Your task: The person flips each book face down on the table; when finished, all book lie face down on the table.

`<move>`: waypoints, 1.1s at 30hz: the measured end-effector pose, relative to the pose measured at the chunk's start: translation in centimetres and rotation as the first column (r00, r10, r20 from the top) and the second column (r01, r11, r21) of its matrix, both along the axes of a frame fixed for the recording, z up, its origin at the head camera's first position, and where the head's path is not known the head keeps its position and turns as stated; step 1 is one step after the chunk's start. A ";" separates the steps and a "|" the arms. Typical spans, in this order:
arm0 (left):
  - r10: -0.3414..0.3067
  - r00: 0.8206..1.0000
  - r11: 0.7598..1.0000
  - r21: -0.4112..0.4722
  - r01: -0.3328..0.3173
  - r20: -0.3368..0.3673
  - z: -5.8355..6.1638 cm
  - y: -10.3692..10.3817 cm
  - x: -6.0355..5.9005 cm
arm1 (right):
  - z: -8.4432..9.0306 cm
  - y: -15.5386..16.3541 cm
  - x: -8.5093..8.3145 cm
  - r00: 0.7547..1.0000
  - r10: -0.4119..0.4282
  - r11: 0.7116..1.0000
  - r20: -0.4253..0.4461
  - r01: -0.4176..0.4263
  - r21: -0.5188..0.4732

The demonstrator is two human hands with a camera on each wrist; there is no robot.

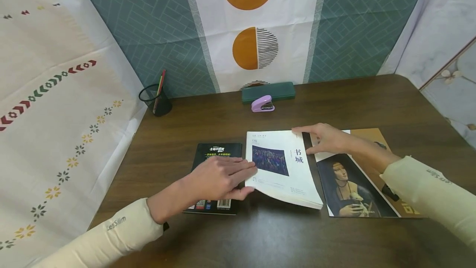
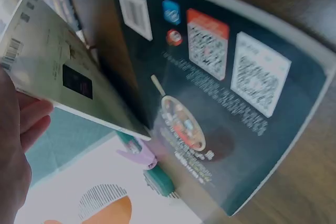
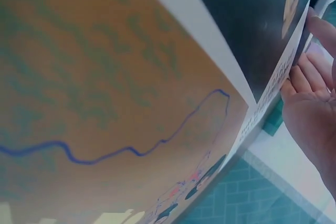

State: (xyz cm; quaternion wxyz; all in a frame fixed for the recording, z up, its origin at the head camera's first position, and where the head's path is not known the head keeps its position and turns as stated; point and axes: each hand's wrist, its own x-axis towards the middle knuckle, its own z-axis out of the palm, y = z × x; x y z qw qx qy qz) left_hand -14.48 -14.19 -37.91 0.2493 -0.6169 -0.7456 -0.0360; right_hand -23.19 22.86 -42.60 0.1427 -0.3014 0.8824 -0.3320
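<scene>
A white magazine (image 1: 271, 183) with a dark picture on its cover is held between both hands near the middle of the table. My left hand (image 1: 219, 179) grips its left edge, fingers over the cover and thumb lower down. At its top right corner, the right hand (image 1: 327, 137) holds it between thumb and forefinger. The left wrist view shows the magazine's back (image 2: 52, 61) tilted up. Under the left hand lies a black book (image 1: 215, 152), partly covered by that hand and wrist. A magazine with a painted portrait (image 1: 346, 193) lies below the right forearm.
A brown printed cover (image 1: 366, 135) adjoins the portrait, partly hidden by the right sleeve. Towards the back stand a lilac stapler (image 1: 262, 104) and a dark green case (image 1: 282, 90). A black mesh pen cup (image 1: 161, 106) stands at the back left corner.
</scene>
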 end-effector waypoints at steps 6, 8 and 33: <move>0.024 0.997 0.996 0.089 -0.030 0.073 1.5 0.0 -0.9 | -0.3 0.0 -0.1 0.998 0.002 1.000 -0.066 -0.001 0.008; 0.027 0.994 0.992 0.118 -0.039 0.103 1.9 -0.2 -1.1 | -0.3 -0.1 -0.2 0.997 0.001 1.000 -0.083 0.000 0.006; 0.073 0.900 0.802 0.511 -0.309 0.429 7.2 -3.3 -4.5 | 0.5 -1.0 2.2 0.972 -0.208 0.957 -0.105 0.181 -0.226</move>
